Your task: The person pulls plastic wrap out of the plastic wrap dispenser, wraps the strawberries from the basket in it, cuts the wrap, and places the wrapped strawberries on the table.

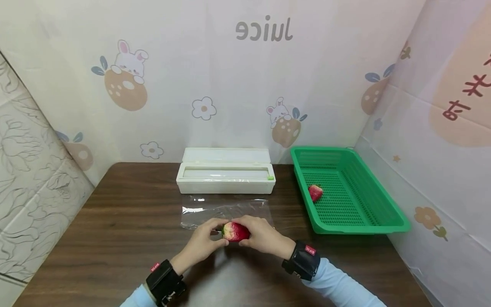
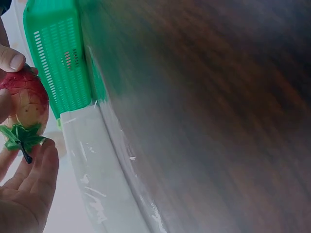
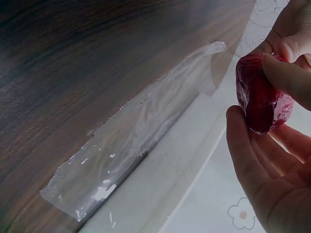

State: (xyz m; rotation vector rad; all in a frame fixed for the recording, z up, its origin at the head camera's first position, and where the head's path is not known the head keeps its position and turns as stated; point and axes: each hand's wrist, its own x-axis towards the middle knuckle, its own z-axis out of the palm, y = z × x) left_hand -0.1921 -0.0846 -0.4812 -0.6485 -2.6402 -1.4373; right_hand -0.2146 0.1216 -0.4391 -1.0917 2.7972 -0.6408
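A large red strawberry (image 1: pixel 235 232) with a pale yellow shoulder is held between both hands above the table. My left hand (image 1: pixel 204 241) pinches its stem end, thumb below and fingers above in the head view. Around the red tip end, my right hand (image 1: pixel 264 235) curls its thumb and fingers. The left wrist view shows green leaves (image 2: pixel 22 137) and a dark stem. In the right wrist view the strawberry's tip (image 3: pixel 257 94) looks glossy and creased; whether film covers it I cannot tell. Just beyond the hands lies clear plastic film (image 1: pixel 226 211), extending from a white film dispenser (image 1: pixel 226 186).
The dispenser's lid (image 1: pixel 226 155) is raised against the back wall, with a small green piece (image 1: pixel 270 178) at its right end. A green basket (image 1: pixel 362 230) stands at the right, holding another strawberry (image 1: pixel 316 192) near its left wall. Everything rests on a dark wooden table (image 1: pixel 126 213).
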